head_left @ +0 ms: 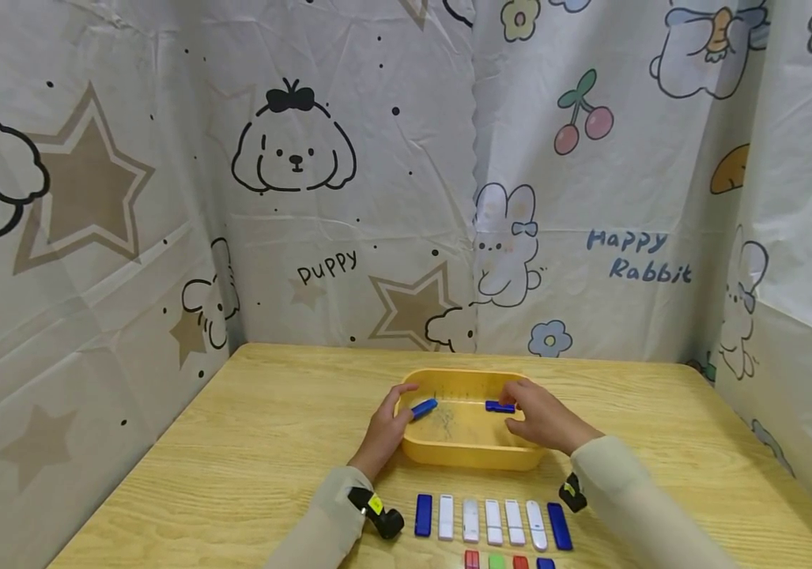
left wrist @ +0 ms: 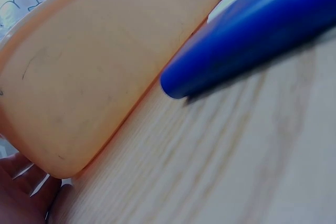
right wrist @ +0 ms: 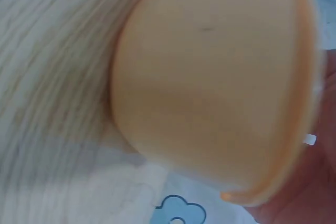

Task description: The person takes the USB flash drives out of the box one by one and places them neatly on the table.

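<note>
A yellow plastic basin [head_left: 473, 456] stands on the table, with two blue USB sticks inside it. My left hand [head_left: 386, 427] grips its left end, a finger over the rim and others against the outer wall. Close beside that hand is one blue stick [head_left: 424, 408]. My right hand [head_left: 544, 412] reaches over the right rim, its fingers around the other blue stick [head_left: 500, 407], thumb apart from it. In the right wrist view a small white piece [right wrist: 310, 139] shows by the palm; what it is I cannot tell. A blue stick [left wrist: 247, 35] looms large in the left wrist view.
In front of the basin lies a row of white sticks [head_left: 470, 520] between a blue one [head_left: 423, 515] at the left and another [head_left: 560, 526] at the right. Nearer still, small red, green and blue pieces [head_left: 496, 561] are cut by the frame. Printed curtains enclose the table.
</note>
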Demonstrator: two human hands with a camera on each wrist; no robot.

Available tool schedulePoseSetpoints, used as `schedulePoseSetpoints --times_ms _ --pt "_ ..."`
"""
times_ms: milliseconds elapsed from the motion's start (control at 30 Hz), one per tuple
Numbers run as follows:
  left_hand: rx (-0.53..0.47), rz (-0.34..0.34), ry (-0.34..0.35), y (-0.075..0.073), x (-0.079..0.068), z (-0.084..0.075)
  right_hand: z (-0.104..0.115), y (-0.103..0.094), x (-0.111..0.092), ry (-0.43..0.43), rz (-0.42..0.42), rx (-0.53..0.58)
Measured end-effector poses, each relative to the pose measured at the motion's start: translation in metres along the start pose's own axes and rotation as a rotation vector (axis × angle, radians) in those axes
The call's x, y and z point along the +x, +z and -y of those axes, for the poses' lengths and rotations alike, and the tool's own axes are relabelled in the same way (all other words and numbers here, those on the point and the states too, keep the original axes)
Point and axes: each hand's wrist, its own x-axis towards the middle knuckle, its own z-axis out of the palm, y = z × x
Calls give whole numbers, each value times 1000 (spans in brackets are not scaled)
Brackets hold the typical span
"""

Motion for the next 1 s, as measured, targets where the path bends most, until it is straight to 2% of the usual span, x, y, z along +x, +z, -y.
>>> schedulePoseSetpoints --times_ms 100,333,633,1000 --pt "5 0 14 0 0 1 -3 7 4 9 4 -14" --pt "-1 -6 -12 1 0 2 -6 18 14 37 18 -99" --pt "2 -16 11 1 -2 1 -7 28 19 52 32 -304" --pt "-3 -7 8 1 0 1 -3 29 20 119 88 -354"
